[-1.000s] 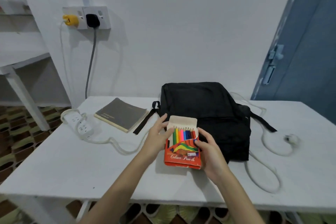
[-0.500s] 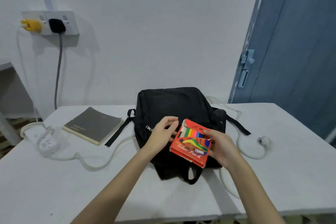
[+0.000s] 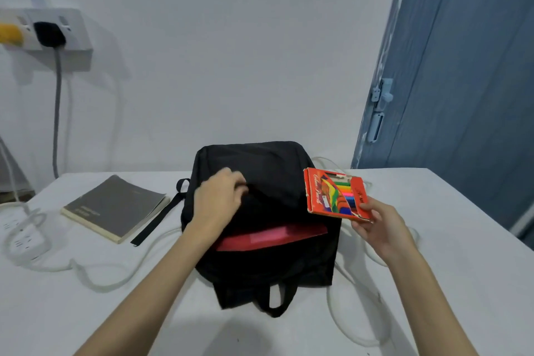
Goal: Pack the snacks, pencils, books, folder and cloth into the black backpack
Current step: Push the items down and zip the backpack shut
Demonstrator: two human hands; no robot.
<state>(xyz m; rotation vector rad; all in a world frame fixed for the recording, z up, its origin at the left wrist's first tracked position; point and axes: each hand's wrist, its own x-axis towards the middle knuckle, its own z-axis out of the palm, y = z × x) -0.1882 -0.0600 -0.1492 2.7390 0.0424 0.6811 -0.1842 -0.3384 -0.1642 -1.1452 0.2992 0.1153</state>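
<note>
Now, seen from your head, your left hand (image 3: 221, 199) grips the black backpack (image 3: 261, 228) flap at the tabletop's middle, baring a red folder (image 3: 271, 237) inside. Your right hand (image 3: 375, 225) pinches the orange box (image 3: 335, 195), lettered "Colour Pencils", above the backpack's right side.

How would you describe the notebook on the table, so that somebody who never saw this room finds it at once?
Start at the white table and find the black backpack in its middle. Left of the backpack, beyond its loose strap, the notebook lies flat and closed. It is the only book on show, with a dark grey cover and pale page edges, beside the white power strip.
</note>
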